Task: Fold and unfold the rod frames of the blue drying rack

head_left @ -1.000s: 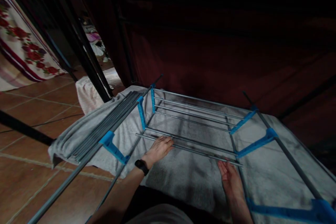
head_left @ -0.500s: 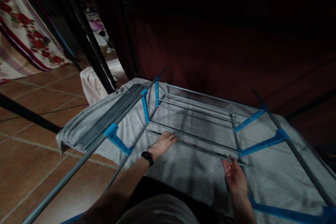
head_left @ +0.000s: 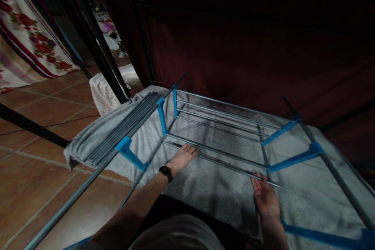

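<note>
A folding drying rack (head_left: 222, 125) with grey metal rods and blue plastic joints stands in front of me. A grey-white towel (head_left: 205, 187) lies spread under its rods. My left hand (head_left: 184, 155), with a black band on the wrist, rests flat on the towel, its fingers at the nearest rod. My right hand (head_left: 265, 197) lies palm up under the right end of that same rod (head_left: 222, 163), fingertips touching it. Neither hand grips anything.
A folded wing of rods (head_left: 123, 131) lies on the rack's left side over the towel's edge. Brown floor tiles (head_left: 35, 156) spread to the left. A flowered cloth (head_left: 32, 43) hangs at far left, with black metal legs (head_left: 96, 58) beside it. Dark red fabric (head_left: 249, 47) fills the background.
My view has shifted slightly, so the rack sits higher and further right. Both hands stay at the nearest rod; the right hand has slid a little to the right along it.
</note>
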{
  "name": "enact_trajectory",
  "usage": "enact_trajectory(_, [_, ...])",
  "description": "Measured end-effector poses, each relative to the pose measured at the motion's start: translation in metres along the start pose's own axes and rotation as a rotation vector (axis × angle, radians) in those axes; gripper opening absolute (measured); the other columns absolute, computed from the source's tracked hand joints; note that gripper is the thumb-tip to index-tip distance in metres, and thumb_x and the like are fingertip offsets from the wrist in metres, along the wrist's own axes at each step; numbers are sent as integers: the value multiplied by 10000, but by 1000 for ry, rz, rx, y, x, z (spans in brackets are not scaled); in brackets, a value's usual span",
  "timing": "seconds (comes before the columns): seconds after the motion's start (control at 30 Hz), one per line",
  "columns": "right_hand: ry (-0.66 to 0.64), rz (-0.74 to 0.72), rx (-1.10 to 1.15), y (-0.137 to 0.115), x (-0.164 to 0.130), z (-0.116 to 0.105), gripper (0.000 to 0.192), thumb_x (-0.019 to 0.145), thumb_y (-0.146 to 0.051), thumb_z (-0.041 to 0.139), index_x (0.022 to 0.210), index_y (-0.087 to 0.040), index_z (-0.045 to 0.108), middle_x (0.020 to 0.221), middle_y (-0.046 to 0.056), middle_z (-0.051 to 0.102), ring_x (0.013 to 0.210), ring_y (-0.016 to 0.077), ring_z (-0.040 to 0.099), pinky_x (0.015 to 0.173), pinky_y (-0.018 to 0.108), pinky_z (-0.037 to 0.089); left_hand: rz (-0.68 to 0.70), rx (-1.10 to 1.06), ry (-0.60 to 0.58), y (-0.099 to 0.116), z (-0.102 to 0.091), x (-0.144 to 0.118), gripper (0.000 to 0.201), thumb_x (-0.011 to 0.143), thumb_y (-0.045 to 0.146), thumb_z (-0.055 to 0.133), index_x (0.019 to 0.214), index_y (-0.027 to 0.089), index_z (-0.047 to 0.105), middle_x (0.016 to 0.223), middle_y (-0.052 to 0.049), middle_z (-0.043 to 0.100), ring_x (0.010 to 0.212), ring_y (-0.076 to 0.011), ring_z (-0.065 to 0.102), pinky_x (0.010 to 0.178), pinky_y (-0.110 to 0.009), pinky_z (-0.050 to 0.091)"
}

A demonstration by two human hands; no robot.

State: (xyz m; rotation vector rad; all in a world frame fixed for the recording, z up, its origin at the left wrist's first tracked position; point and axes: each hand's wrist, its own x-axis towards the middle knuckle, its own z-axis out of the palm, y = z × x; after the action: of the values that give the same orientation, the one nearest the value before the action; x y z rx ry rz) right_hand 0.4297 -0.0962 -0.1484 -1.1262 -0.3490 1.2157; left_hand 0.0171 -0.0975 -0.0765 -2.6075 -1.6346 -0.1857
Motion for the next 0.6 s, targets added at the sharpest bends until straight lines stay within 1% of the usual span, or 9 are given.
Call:
enact_trajectory(0.07, [40, 5, -24, -2, -3, 3, 175, 742, -277, 790, 896, -232, 720, 1020, 35, 763, 1122, 205, 724, 1113, 375, 529, -2, 1, 3, 1, 3, -1, 340, 1000, 63, 435, 1196, 209, 671, 1233, -87, 678, 1146, -221, 599, 1091, -402, 419])
enact_trajectory(0.2, [18, -61, -114, -2, -8, 9, 150, 752, -299, 769, 877, -238, 712, 1010, 52, 769, 1095, 237, 730, 1101, 419, 543, -30, -7, -10, 3, 7, -5, 386, 980, 47, 450, 1255, 214, 664, 1283, -100, 662, 1172, -234, 595, 1071, -406, 430])
enact_trajectory(0.3, [5, -92, -88, 0, -10, 11, 146, 757, -287, 775, 876, -240, 703, 988, 40, 762, 1052, 219, 736, 1086, 401, 554, -38, -17, -15, 4, 7, -7, 418, 961, 36, 463, 1298, 201, 648, 1269, -113, 658, 1172, -245, 588, 1061, -403, 427])
enact_trajectory(0.4, [1, -71, -45, 1, -11, 10, 127, 767, -262, 764, 882, -244, 714, 980, 31, 759, 1038, 207, 739, 1089, 387, 553, -49, -40, -11, 5, 6, -9, 424, 962, 40, 464, 1321, 185, 637, 1254, -119, 654, 1169, -247, 579, 1062, -398, 419])
enact_trajectory(0.5, [0, -52, -20, 3, -10, 8, 151, 755, -239, 770, 898, -244, 722, 973, 17, 762, 1027, 207, 740, 1081, 393, 564, -103, -62, -5, 5, 7, -11, 415, 972, 51, 455, 1323, 171, 642, 1219, -123, 658, 1155, -254, 580, 1063, -408, 422])
enact_trajectory(0.6, [-18, -62, -29, 5, -9, 8, 182, 739, -259, 792, 907, -240, 725, 989, 21, 759, 1036, 209, 737, 1034, 360, 592, -145, -87, 17, 3, 10, -13, 430, 971, 51, 454, 1340, 171, 638, 1203, -122, 661, 1144, -254, 588, 1074, -414, 421])
